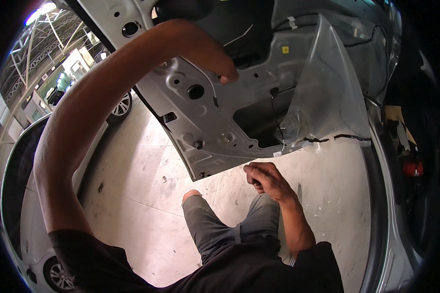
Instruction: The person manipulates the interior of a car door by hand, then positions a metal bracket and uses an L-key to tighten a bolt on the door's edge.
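A grey car door (pixel 208 132) without its inner trim stands open in front of me. My left arm arches across its upper left part, and my left hand (pixel 220 66) is at the edge of the large upper opening (pixel 244 46). Its fingers are mostly hidden. Below the door's bottom edge, near my knee, my right hand (pixel 269 180) is closed with curled fingers; what it holds, if anything, does not show. Clear plastic sheeting (pixel 330 88) hangs loose from the right part of the door, with black sealant along its lower edge. A thin cable (pixel 278 117) dangles beside it.
On the right is the car's door sill (pixel 384 195), with a red object (pixel 413 169) in the dark interior. Another car (pixel 34 205) stands at the left on the pale floor (pixel 137 195). The door's lower corner (pixel 194 177) juts out above my knees.
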The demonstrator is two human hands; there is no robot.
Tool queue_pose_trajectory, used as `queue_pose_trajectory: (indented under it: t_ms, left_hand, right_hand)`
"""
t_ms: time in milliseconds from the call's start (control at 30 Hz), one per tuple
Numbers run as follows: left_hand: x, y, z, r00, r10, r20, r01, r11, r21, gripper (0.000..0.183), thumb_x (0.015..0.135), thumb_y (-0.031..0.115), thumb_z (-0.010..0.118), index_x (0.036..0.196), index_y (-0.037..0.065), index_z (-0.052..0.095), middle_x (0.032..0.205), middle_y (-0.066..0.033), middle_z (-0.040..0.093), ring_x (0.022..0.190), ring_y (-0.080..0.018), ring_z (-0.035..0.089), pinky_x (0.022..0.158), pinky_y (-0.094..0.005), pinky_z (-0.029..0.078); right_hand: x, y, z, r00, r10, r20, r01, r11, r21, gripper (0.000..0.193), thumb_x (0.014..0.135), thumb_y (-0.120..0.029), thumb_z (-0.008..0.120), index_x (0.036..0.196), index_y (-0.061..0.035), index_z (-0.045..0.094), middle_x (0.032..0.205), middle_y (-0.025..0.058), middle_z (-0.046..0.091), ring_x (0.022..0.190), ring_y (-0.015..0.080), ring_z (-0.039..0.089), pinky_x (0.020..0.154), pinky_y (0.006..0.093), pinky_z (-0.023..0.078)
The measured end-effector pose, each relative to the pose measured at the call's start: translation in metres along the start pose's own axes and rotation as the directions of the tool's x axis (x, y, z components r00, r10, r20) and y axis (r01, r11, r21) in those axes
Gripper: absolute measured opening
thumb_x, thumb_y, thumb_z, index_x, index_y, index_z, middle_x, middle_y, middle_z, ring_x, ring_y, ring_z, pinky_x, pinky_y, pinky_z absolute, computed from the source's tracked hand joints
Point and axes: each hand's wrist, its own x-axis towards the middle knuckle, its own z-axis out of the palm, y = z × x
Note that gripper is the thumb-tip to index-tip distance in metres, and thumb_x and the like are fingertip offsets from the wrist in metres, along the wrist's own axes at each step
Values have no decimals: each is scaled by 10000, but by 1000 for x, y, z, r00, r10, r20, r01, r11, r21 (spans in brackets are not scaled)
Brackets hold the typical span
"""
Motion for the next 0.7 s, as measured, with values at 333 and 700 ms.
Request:
queue_pose_trajectory:
  t_ms: [333, 700]
  left_hand:
    - [5, 3, 3, 998, -25, 66, 24, 1000, 13, 609, 745, 486, 549, 1214, 104, 618, 1289, -180, 571, 1137, -309, 513, 932, -467, 399]
    - [-19, 15, -25, 981, -37, 192, 40, 999, -13, 762, 809, 486, 501, 1316, -83, 520, 1374, -273, 512, 1275, -371, 501, 1039, -432, 416]
  right_hand:
    - [9, 20, 9, 994, 92, 55, -95, 994, 52, 330, 983, -304, 575, 719, -109, 539, 618, -73, 393, 515, 13, 298, 441, 200, 239]
    - [20, 38, 1, 987, 116, 108, -126, 988, 87, 309, 992, -288, 559, 748, -100, 526, 651, -59, 417, 505, 14, 286, 436, 189, 227]
